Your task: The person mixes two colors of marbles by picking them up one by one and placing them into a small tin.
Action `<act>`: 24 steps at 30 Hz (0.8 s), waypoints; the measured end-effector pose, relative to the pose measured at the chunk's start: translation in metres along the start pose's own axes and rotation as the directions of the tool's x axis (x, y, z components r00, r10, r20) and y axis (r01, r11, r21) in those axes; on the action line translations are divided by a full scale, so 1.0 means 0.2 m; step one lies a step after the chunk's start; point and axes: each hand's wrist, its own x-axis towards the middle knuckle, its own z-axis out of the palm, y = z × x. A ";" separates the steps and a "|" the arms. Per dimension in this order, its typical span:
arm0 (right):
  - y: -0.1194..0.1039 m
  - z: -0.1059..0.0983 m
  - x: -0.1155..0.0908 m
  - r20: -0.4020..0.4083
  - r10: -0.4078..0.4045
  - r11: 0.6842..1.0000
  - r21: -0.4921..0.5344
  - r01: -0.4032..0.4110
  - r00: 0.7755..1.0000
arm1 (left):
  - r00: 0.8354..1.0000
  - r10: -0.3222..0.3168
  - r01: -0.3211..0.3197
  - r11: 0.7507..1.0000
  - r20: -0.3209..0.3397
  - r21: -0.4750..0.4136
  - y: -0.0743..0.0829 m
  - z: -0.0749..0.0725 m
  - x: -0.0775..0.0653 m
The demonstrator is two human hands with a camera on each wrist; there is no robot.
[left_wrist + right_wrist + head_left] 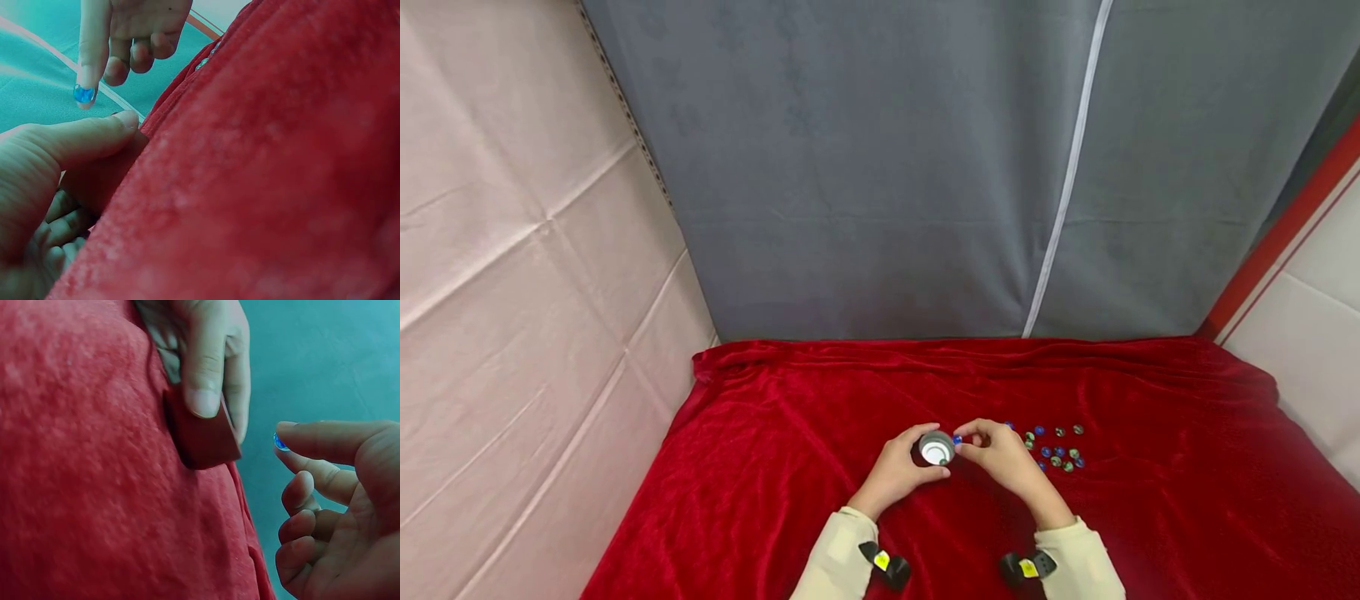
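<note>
Far left: pale wall (550, 333), 1x, meets the left edge of the red cloth (760, 467). Wide span of cloth from that edge to the left hand, so plenty of lateral room there. Back edge of cloth runs up to the grey curtain (880, 167), 1x, with one white strip (1078, 142). Good depth of cloth between hands and curtain too.

Left hand (897, 468): thumb on near side, fingers on far side, wrapped round the cup (933, 437). 1 cup, mouth up toward the head camera, pale floor. One small greenish item inside by the near wall, looks like a marble; too small to be sure. Can't tell if the cup base touches the cloth.

Just right of the cup rim: 1 blue marble (957, 439), pinched between thumb and index tips of the right hand (1000, 454), other three fingers loosely curled. Right wrist view shows a gap between marble and cup. Tight spacing between hands.

Right of that hand: loose marbles (1059, 452) on the cloth, I count about 13, blue and greenish mixed; hand partly hides some. Wide cloth beyond them to the right edge, then 1 white panel (1315, 333) with a red strip (1285, 225).

Wrist devices: 2, one per sleeve.
</note>
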 end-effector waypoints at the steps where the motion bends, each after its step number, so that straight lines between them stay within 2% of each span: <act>1: 0.00 0.01 0.00 0.001 -0.001 1.000 -0.001 0.001 1.000 | 1.000 0.002 -0.002 1.000 -0.001 -0.003 0.00 0.00 0.00; 10: -0.02 0.07 0.01 0.029 -0.004 1.000 0.015 0.003 1.000 | 1.000 -0.021 0.021 1.000 0.012 -0.016 0.01 0.00 -0.01; 17: -0.03 0.09 0.01 0.030 -0.011 1.000 0.011 0.011 0.999 | 1.000 0.004 -0.004 1.000 0.007 -0.007 0.01 -0.01 -0.01; 24: -0.04 0.11 0.03 0.027 -0.016 1.000 0.000 0.016 1.000 | 1.000 -0.004 0.004 1.000 0.018 -0.021 0.01 -0.01 -0.01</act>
